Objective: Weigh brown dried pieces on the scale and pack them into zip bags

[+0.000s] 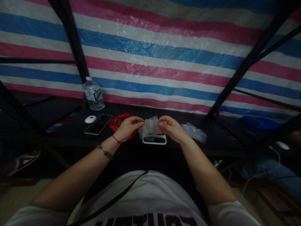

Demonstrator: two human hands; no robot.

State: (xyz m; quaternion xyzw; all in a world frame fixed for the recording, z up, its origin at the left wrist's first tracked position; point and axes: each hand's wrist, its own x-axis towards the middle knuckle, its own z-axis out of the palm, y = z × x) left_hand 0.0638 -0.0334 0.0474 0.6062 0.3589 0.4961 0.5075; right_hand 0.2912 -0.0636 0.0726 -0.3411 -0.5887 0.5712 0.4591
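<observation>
Between my two hands a small clear plastic bag (150, 126) is held up over a white digital scale (154, 140), hiding most of its top. My left hand (129, 128) pinches the bag's left edge with thumb and fingertips. On the other side, the fingers of my right hand (171, 127) are closed on its right edge. I cannot make out anything inside the bag. Partly behind my left hand is a red plastic bag (113, 125) with small brown pieces in it. More clear plastic bags (194, 132) lie flat to the right of my right hand.
A phone (98, 124), a white oval object (90, 119) and a clear bottle (93, 94) are at the left of the dark table. Behind stands a striped plastic sheet (150, 62) with black metal posts. At far right are a blue object (258, 122) and another person's leg (270, 172).
</observation>
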